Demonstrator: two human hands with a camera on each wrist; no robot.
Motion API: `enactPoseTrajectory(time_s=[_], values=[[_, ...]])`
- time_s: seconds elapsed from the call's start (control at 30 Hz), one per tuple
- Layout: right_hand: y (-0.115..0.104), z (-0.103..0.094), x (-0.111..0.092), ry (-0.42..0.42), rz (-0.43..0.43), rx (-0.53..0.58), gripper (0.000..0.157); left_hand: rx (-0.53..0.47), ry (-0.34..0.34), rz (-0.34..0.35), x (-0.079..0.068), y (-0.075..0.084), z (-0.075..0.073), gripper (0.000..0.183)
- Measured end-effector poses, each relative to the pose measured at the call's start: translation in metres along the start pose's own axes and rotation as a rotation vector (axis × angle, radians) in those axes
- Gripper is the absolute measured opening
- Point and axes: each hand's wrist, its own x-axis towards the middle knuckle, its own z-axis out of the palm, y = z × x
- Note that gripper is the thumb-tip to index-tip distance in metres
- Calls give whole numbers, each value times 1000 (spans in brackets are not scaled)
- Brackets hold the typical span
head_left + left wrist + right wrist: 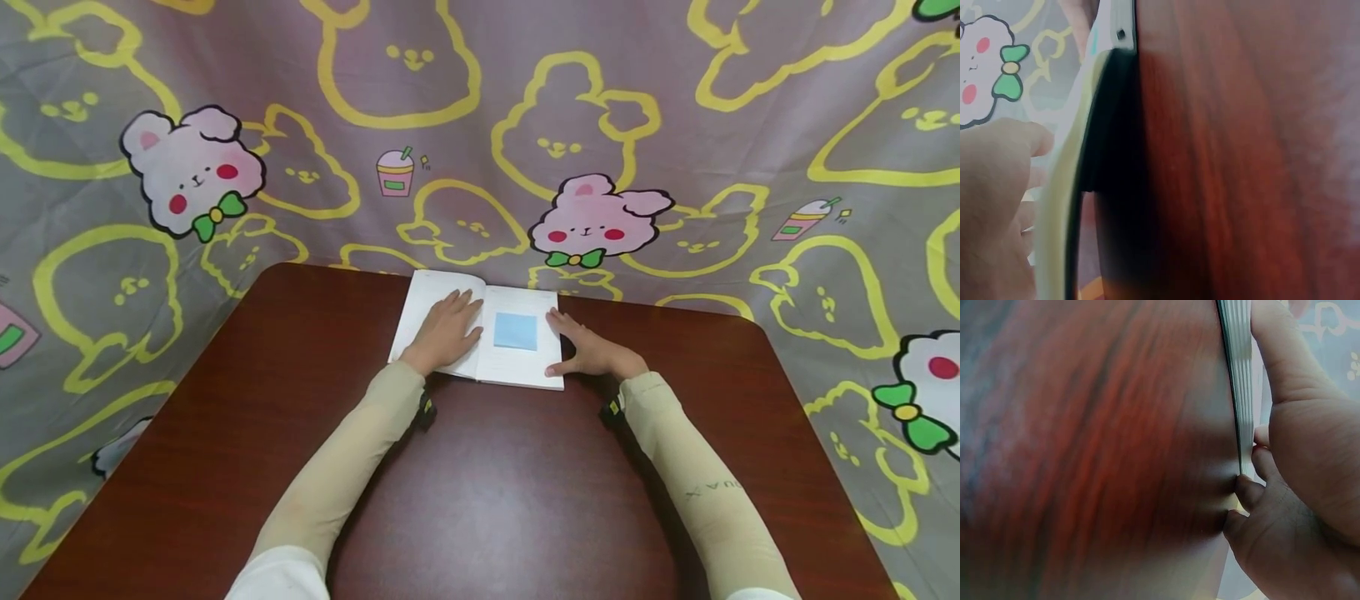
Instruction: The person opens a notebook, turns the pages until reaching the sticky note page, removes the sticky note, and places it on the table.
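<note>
An open book [517, 372] with white pages lies at the far side of the table. On its right page sits a light blue square sticky note [515, 332]. My left hand [447, 329] rests on the left page, fingers spread toward the fold. At the book's right edge is my right hand [592, 350], its thumb over the page's lower right part and its index finger touching the edge higher up. In the right wrist view, the lower fingers of the right hand [1310, 462] touch the table beside the page block [1241, 381]. The left wrist view shows the left hand [997, 187] only partly.
The dark red-brown wooden table [495, 483] has rounded far corners. A cartoon-printed curtain [465, 150] hangs close behind the book and along both sides. Each wrist carries a small black device [426, 412] on its inner side.
</note>
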Motion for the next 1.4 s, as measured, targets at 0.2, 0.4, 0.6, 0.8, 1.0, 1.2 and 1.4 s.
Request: enactPoseTrajectory(time_s=[0.2,0.4,0.6,0.8,1.0,1.2,1.4], values=[[-1,0,0,-5,5,9,119,30,-92,-18,4,-7,4,62],[-2,0,-1,-8,7,14,119,24,-205,-45,0,-10,2,65],[-2,0,-2,-8,11,18,119,-44,-294,-64,-2,-15,-1,69],[-2,1,-2,-6,10,10,118,-133,-342,-55,-4,-21,-2,71],[-4,-1,-2,1,15,-15,119,-146,-364,-48,-3,-26,-2,72],[-14,-4,-3,74,-13,-165,114,-156,-372,-58,-2,-26,2,72],[-47,2,9,165,-145,-322,78,-165,-371,-72,-3,-24,-1,72]])
